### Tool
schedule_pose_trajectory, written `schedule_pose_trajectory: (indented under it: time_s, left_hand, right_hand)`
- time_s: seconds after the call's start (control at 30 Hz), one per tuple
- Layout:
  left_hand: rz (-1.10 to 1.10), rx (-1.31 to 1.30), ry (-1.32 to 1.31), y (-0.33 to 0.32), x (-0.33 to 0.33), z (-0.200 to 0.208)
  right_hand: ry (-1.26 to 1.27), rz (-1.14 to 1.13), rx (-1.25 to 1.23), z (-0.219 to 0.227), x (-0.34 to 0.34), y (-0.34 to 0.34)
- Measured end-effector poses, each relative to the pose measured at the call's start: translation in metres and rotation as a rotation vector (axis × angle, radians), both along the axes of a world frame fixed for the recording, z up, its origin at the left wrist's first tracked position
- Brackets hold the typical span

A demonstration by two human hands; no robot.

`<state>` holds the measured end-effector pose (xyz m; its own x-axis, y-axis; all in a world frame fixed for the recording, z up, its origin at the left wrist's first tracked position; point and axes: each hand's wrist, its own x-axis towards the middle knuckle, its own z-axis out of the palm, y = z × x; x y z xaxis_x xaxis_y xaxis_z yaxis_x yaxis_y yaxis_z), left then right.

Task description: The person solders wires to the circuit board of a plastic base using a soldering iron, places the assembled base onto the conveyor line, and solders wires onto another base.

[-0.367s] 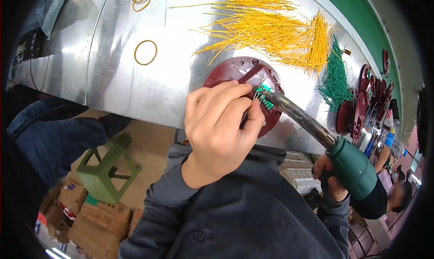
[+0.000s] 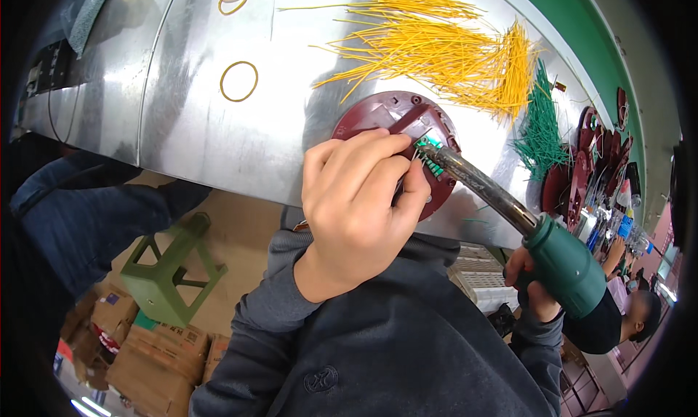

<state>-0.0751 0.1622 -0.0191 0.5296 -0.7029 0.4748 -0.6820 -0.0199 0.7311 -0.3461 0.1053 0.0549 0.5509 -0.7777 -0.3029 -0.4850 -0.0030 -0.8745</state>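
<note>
A round dark red plastic housing (image 2: 372,114) lies at the front of the metal bench, with a small green circuit board (image 2: 434,171) on it. My left hand (image 2: 356,202) is over the housing, thumb and fingers pinched together at the board's left edge. A thin light strand, which looks like a wire (image 2: 416,154), shows at its fingertips. My right hand (image 2: 536,290) grips a soldering gun (image 2: 571,268) with a thick green body from below, partly hidden behind it. The gun's long, darkened metal barrel slants up to the left, its tip at the board beside my left fingertips.
Yellow wires (image 2: 436,53) lie in a big loose pile behind the housing, with green wires (image 2: 540,130) right of them. More dark red housings (image 2: 578,177) stand along the right. Rubber bands (image 2: 239,81) lie at left. A green stool (image 2: 171,275) and cardboard boxes (image 2: 156,366) are below the bench.
The whole scene shifts very slightly in the picture. My left hand keeps its pinch, and the soldering gun's tip stays at the board.
</note>
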Motion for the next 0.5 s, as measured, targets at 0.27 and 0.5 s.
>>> schedule_pose_trajectory:
  time_s: [0.27,0.5]
  left_hand:
    - [0.009,-0.043,-0.027,-0.001,-0.001,-0.005]
    - [0.003,-0.011,-0.008,-0.001,-0.001,-0.002]
  right_hand:
    - [0.070,0.052,-0.038,0.007,0.014,-0.003]
    - [-0.116,-0.123,0.216,0.010,0.022,-0.004]
